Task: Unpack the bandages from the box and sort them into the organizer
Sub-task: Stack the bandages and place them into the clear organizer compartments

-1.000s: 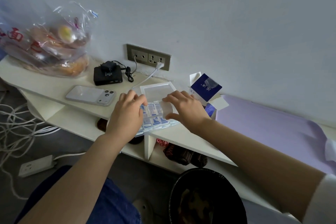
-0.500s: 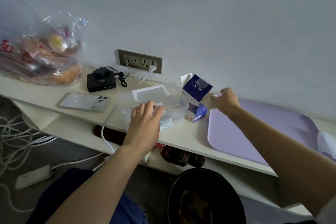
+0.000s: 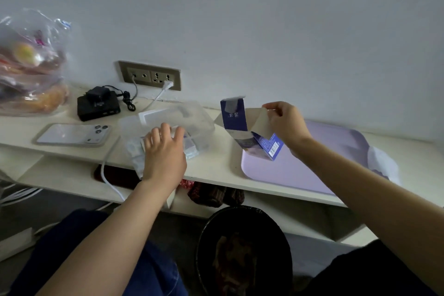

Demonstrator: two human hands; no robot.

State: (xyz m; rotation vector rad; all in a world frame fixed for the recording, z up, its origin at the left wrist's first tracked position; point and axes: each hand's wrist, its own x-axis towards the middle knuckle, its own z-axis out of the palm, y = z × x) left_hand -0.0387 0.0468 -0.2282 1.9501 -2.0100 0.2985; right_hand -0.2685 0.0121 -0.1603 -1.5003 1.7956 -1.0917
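Cream bench [image 3: 216, 167]: we list one box [image 3: 234, 118], likely light and crushable, pinched at its flap by our right hand [image 3: 286, 125]; left hand [image 3: 165, 151] flat on organizer [image 3: 200, 122].

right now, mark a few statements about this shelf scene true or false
1. The right hand pinches a flap of the blue cardboard box. True.
2. The blue cardboard box lies closed and flat. False: its flaps are open and it stands tilted in the hand's hold.
3. The left hand rests on the clear plastic organizer. True.
4. The white phone lies on the lilac plastic tray. False: it lies on the cream shelf, left of the organizer.
5. Nothing is plugged into the wall socket. False: a white plug sits in it.
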